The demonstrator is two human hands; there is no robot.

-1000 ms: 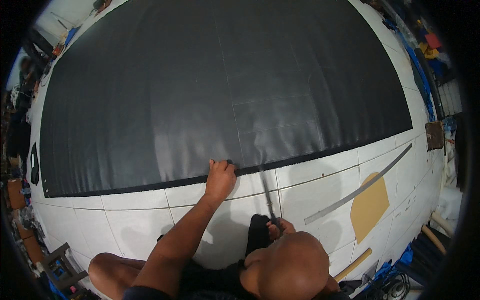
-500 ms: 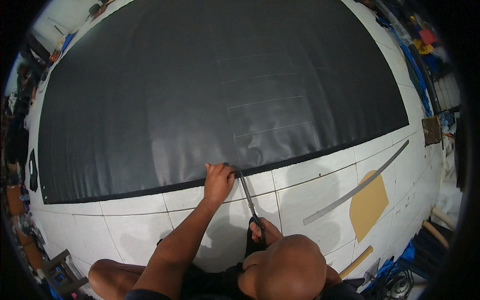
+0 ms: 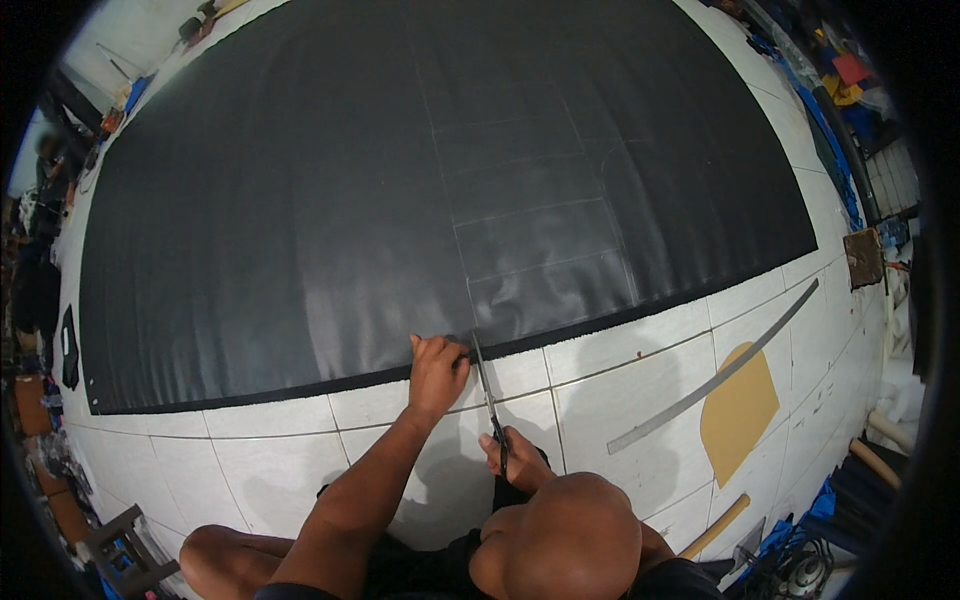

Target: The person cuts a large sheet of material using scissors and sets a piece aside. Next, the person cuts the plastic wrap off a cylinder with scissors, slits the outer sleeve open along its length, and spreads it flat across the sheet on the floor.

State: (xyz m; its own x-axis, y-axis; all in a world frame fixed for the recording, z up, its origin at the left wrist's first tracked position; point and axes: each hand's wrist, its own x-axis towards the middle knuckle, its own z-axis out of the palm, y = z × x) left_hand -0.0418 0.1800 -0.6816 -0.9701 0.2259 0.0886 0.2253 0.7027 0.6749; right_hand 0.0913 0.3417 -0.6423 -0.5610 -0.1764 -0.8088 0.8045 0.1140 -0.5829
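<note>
Black sheet (image 3: 300,230), a wide dark spread marked with faint chalk lines, lies flat on the white tiled floor (image 3: 270,450) and fills most of the view above both hands. Its near edge runs just at the fingertips of the left hand.

Far to the left of the hands, a small dark cut piece (image 3: 68,345) lies on the tiles beside the sheet's left end, and a grey stool (image 3: 120,545) stands low at the left, near the person's bent knee.

Left hand (image 3: 437,368) presses down on the sheet's near edge, fingers curled over it and pinching the material right beside a long chalk line that runs up the sheet. Just to the right of that hand, the scissors (image 3: 490,400) point up toward the same edge, their tips touching or almost touching the sheet where the chalk line meets it; how far the blades are parted cannot be told. Right hand (image 3: 515,460) sits lower, nearer the body, closed around the scissor handles, with the person's head partly covering the wrist.

Well to the right of the right hand, a long grey curved ruler (image 3: 715,375) lies slanted across the tiles, and a tan paper pattern (image 3: 738,415) lies just beside it, partly under it.
</note>
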